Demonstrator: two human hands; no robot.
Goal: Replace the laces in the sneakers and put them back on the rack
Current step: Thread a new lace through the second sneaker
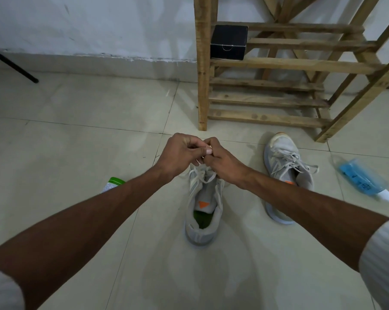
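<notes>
At frame centre, the left hand [180, 153] and right hand [220, 158] pinch the lace [206, 179] above the sneaker [203, 211], apparently to tie it.

The left forearm stretched in from 8 o'clock, the right from 4 o'clock; the left hand [180, 153] and right hand [222, 163] touched, fingers curled, pinching the lace [199, 162].

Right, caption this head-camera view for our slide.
Relacing: left hand and right hand pinch the lace over one sneaker; the other sneaker lies near the wooden rack.
</notes>
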